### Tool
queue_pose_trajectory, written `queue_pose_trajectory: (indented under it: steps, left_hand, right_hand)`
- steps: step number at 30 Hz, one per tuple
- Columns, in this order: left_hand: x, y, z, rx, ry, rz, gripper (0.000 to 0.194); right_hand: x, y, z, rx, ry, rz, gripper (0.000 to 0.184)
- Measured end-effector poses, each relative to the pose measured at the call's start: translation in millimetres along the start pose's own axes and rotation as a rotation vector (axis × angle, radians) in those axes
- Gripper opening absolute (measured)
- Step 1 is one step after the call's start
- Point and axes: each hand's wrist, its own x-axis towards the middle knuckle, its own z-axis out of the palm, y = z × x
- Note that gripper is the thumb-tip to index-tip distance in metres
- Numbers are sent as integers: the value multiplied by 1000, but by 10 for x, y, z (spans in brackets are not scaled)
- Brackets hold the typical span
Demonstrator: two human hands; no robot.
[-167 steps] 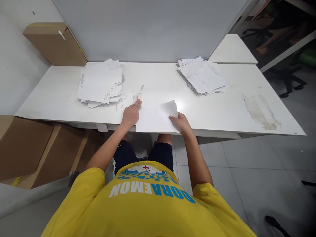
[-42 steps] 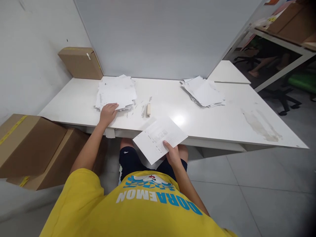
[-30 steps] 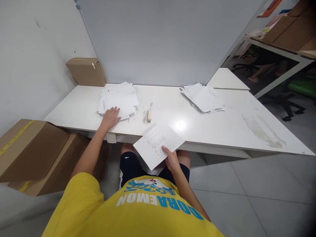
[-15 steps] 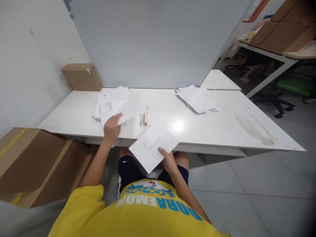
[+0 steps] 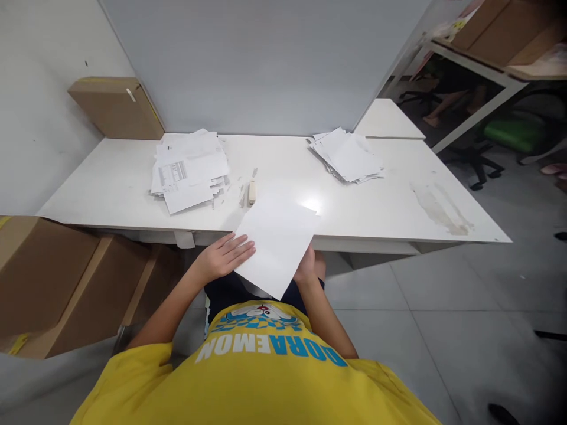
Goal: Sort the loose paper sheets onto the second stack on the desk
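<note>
A white sheet of paper (image 5: 277, 236), blank side up, lies tilted over my lap and the desk's front edge. My left hand (image 5: 224, 257) rests at its left edge, fingers stretched out flat over the paper. At the right edge, my right hand (image 5: 305, 267) grips the paper from below; its fingers are mostly hidden behind the sheet. Whether other sheets lie under the top one cannot be seen clearly. Just beyond the paper is a small beige block-like object (image 5: 252, 193), partly close to the sheet's far edge.
A loose pile of printed papers (image 5: 190, 168) lies on the left of the white desk (image 5: 390, 206), another paper pile (image 5: 348, 156) on the right. A cardboard box (image 5: 117, 109) stands at the back left; larger boxes (image 5: 48, 277) are beside me. A grey partition (image 5: 266, 65) rises behind.
My left hand has come right from the left pile with a sheet, which now covers the printed one in my right hand. The view has shifted slightly.
</note>
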Motion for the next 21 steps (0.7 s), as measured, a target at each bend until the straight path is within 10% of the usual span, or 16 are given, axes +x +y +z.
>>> queue_pose_trajectory:
  steps: [4,12,17,21]
  left_hand:
    - [44,-9,-24,-40,-60,-28,56]
    - [-5,55,-56,-206,-143,-189,83]
    - [-252,-276,50,-437,-63,-649,88]
    - [-515,-1078,203,-165,384,-1281,78]
  right_hand:
    - [-81,-53,16,21,2,-25,79]
    - [68,-6,-80,41,63,-25,30]
    - [214,49,-194,14,152,-97,14]
    - [259,57,-199,1,161,-138,14]
